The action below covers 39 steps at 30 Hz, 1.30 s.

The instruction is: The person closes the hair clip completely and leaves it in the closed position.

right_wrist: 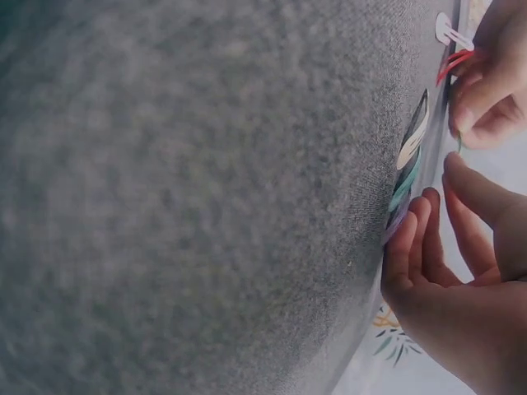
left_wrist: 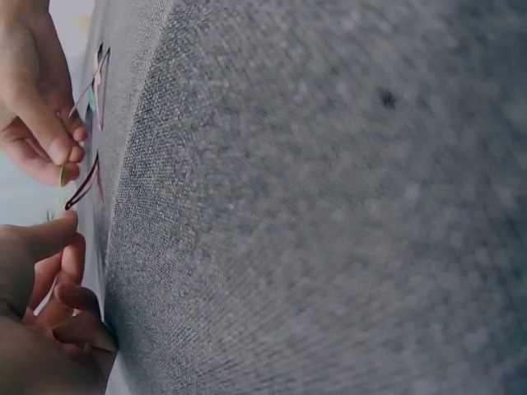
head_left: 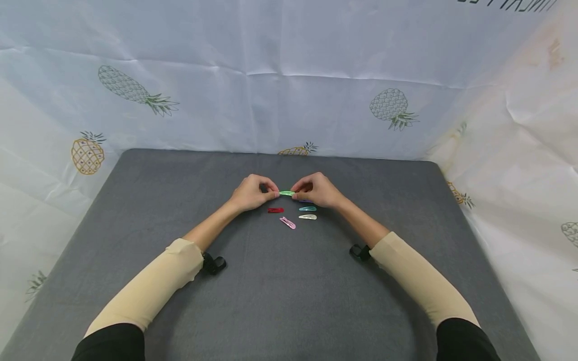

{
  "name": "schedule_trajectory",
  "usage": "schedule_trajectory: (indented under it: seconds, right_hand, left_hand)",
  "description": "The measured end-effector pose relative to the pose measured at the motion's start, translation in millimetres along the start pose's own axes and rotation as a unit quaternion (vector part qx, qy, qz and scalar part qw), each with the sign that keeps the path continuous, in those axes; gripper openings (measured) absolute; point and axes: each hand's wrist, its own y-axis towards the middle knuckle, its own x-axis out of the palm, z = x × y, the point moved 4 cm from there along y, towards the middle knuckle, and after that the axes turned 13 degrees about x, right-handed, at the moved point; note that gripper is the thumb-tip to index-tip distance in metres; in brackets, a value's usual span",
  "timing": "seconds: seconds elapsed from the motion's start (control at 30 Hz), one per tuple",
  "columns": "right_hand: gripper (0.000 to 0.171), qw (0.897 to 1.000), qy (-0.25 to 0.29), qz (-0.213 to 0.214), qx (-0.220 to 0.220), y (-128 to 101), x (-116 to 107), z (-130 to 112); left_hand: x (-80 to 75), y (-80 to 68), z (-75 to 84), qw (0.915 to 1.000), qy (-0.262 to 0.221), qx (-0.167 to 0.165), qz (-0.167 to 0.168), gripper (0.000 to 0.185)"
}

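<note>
both hands pinch the green hair clip (head_left: 286,193) by its ends, left hand (head_left: 251,192) and right hand (head_left: 317,190), just above the bench (head_left: 280,291) near its far edge. it looks light, thin, springy and slick; end-pinching seems the surest grip.

Light green snap hair clip (head_left: 286,193), lying level, pinched at both ends above grey mat

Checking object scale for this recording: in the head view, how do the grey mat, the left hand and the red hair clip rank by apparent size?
Largest to smallest:
1. grey mat, covering most of the table.
2. left hand, pinching one end of the green hair clip.
3. red hair clip, lying on the mat.
</note>
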Motion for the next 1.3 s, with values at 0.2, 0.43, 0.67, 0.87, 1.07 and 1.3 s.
schedule_trajectory:
  seconds: [0.2,0.43,0.67,0.87,1.07,1.3]
  right_hand:
    - [0.016,1.0,-0.012,-0.012,0.005,0.6,1.2,0.5]
    - [0.015,1.0,-0.019,-0.02,0.008,1.4,2.2,1.9]
    - [0.015,1.0,-0.015,-0.023,0.005,1.9,3.1,3.6]
    - [0.015,1.0,-0.012,-0.025,0.003,1.2,3.6,3.4]
    - [0.015,1.0,-0.018,-0.023,0.006,0.9,4.2,5.0]
    - [0.015,1.0,-0.019,-0.022,0.009,1.0,4.5,5.1]
  left_hand:
    - [2.0,0.8,0.8,0.9993,0.026,-0.018,-0.019,0.009]
    - [3.8,0.7,0.7,0.9985,0.04,-0.025,-0.028,0.008]
    - [4.7,1.1,0.6,0.9982,0.044,-0.026,-0.029,0.008]
    - [5.3,0.9,0.6,0.998,0.047,-0.028,-0.032,0.009]
    - [5.6,0.6,1.9,0.9979,0.045,-0.03,-0.035,0.009]
    - [6.1,0.3,2.5,0.9977,0.045,-0.036,-0.036,0.009]
